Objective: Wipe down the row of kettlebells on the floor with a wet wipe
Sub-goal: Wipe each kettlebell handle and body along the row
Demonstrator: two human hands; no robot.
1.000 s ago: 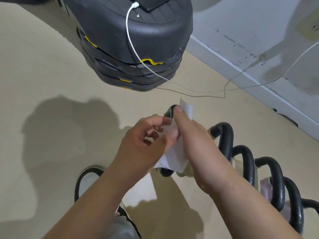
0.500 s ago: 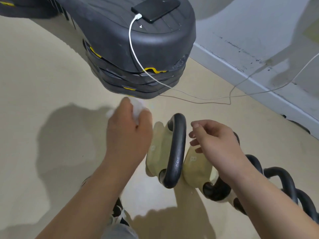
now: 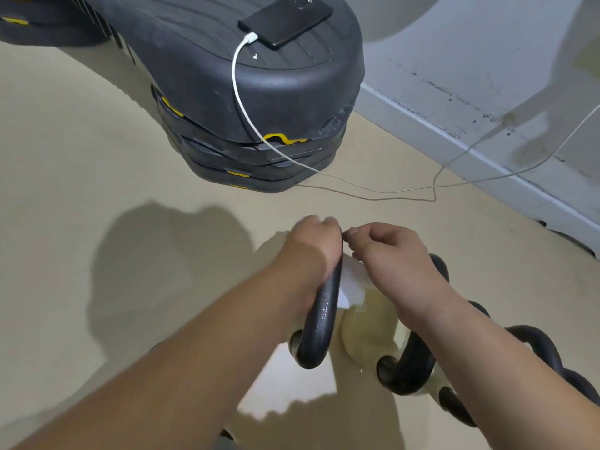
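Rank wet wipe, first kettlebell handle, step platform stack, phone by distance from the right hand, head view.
From the right hand:
1. wet wipe, under its fingers.
2. first kettlebell handle, just left.
3. step platform stack, ahead on the floor.
4. phone, atop that stack, farthest.

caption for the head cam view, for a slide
Left hand and right hand meet at the first kettlebell's handle, a wet wipe hanging between them, near stacked black platforms.

Left grip (image 3: 312,246) and right grip (image 3: 391,253) have met above the kettlebell (image 3: 319,319), wipe (image 3: 352,284) now between them
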